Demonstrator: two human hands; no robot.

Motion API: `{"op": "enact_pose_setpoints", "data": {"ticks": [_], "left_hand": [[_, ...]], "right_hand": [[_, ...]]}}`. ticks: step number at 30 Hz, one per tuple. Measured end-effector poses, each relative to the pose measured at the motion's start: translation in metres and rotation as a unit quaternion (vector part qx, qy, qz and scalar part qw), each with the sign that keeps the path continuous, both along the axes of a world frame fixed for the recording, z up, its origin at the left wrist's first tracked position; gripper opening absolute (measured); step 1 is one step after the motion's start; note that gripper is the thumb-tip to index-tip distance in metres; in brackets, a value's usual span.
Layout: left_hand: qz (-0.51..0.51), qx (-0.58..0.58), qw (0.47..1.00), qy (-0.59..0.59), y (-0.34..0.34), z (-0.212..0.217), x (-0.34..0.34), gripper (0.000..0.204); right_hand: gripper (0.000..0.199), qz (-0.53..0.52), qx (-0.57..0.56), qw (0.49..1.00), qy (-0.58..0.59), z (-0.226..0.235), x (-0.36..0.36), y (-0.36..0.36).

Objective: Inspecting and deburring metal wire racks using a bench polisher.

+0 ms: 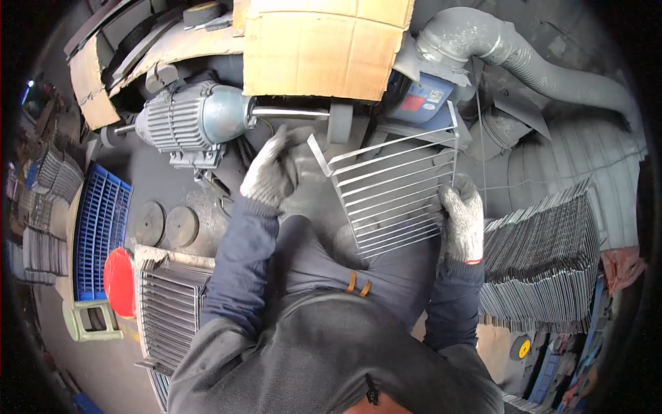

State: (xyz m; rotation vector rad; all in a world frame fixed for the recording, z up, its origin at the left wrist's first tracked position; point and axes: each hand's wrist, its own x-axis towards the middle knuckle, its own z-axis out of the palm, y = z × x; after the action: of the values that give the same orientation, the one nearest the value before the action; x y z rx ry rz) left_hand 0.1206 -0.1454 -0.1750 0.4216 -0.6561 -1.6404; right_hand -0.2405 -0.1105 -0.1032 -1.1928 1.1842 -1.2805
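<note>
While the right hand (462, 215), in a pale knitted glove with a grey palm, is clamped on the right edge of a silvery metal wire rack (394, 195) held tilted above the lap, the left hand (270, 171), gloved alike, stands well apart from it near the rack's upper left corner, its fingers too blurred to tell whether they touch the metal. Beyond the hands, a grey ribbed electric motor (183, 121) carries a thick grey wheel (340, 123) on its shaft, and a dense stack of dark wire racks (541, 265) stands at the right.
</note>
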Motion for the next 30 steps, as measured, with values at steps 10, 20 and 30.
{"op": "enact_pose_setpoints", "data": {"ticks": [10, 20, 30], "left_hand": [[-0.068, 0.036, 0.997, 0.012, 0.098, -0.014, -0.094, 0.08], [0.026, 0.207, 0.976, -0.056, 0.071, -0.038, -0.025, 0.03], [-0.082, 0.211, 0.974, 0.024, -0.018, -0.043, -0.039, 0.026]], "right_hand": [[0.04, -0.011, 0.094, 0.933, -0.348, -0.094, 0.039, 0.051], [0.047, 0.092, 0.132, 0.986, 0.052, -0.12, -0.02, -0.003], [0.049, 0.125, 0.22, 0.952, -0.17, -0.091, -0.012, -0.077]]}}
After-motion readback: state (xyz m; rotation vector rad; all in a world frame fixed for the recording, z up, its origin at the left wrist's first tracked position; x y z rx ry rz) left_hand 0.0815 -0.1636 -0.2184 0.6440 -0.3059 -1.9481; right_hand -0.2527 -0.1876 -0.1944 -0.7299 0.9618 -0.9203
